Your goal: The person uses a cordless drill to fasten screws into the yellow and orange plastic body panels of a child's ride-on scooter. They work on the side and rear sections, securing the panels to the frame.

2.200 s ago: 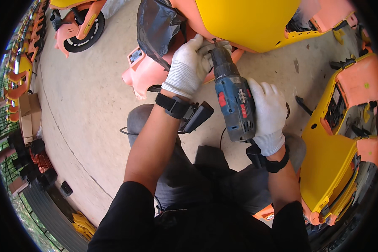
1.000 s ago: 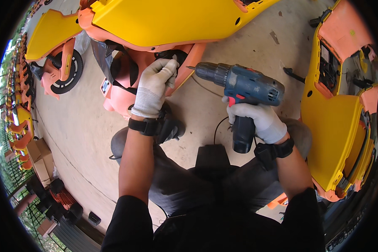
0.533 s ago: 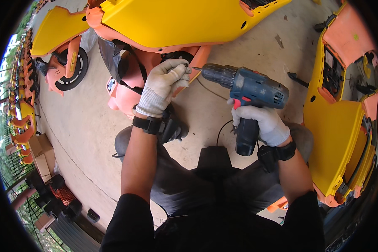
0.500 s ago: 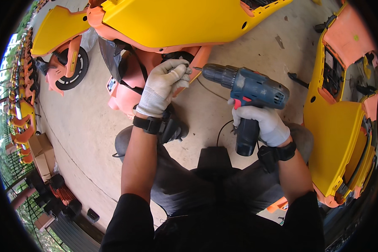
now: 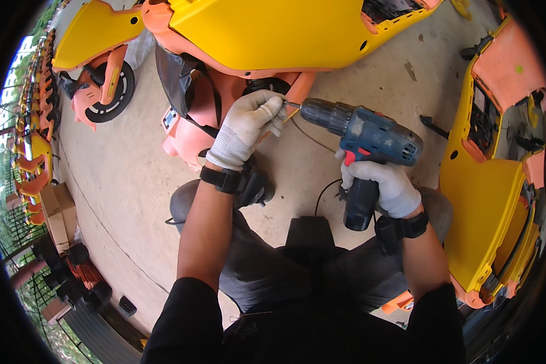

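Note:
A blue and black cordless drill [image 5: 376, 136] is gripped by its handle in my gloved right hand [image 5: 389, 187], with the forefinger by the red trigger. The drill lies level, its chuck facing left and a thin bit [image 5: 292, 104] sticking out. My gloved left hand [image 5: 247, 124] is closed in a pinch at the bit's tip. Between those fingertips is a small dark piece, too small to name. Just beyond my left hand is a pink and yellow vehicle body [image 5: 267, 36], with a black plastic sheet [image 5: 175, 76] hanging on it.
Another yellow and pink vehicle [image 5: 491, 212] lies close on my right, its inside exposed. A front wheel [image 5: 114, 94] belongs to a further one at the far left. Cardboard boxes [image 5: 59, 212] and dark parts [image 5: 85, 273] stand at the left. A cable [image 5: 312, 134] runs behind the drill.
Both hands have shifted slightly right and down in view along with the drill. The bit's tip now meets the left fingertips, where a small gap showed before.

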`<state>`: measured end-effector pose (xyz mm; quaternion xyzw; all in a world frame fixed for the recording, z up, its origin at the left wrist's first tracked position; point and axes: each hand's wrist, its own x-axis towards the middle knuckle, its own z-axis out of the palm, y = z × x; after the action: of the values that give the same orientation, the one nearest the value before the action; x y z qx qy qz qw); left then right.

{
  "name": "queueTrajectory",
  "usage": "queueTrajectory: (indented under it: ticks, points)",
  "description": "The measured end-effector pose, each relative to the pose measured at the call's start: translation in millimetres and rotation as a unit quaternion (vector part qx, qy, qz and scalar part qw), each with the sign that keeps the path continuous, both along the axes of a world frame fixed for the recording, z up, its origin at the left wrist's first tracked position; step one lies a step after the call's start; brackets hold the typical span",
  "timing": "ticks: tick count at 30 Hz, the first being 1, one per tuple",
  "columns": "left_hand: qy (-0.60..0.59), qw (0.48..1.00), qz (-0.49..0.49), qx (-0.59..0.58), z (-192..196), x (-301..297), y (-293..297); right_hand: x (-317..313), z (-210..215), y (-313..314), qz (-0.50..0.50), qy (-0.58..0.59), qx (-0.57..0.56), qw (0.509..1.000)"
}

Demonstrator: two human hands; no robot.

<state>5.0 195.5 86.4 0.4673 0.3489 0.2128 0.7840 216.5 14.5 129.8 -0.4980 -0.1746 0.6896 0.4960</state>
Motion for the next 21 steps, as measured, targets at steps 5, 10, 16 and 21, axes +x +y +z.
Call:
queueTrajectory:
  ticks: [5,10,16,21]
  points:
    - [0.009,1.0,-0.01,-0.01,2,-2,0,0,4,1,0.006,-0.007,-0.003,1.0]
    - [0.03,1.0,-0.009,-0.004,10,0,-3,1,2,0,0.01,-0.008,0.0,1.0]
    - [0.021,1.0,-0.018,-0.003,11,2,-3,1,4,-1,0.006,-0.015,-0.005,1.0]
    - [0.036,0.999,-0.016,0.005,14,0,-5,-3,6,1,0.003,-0.022,-0.009,1.0]
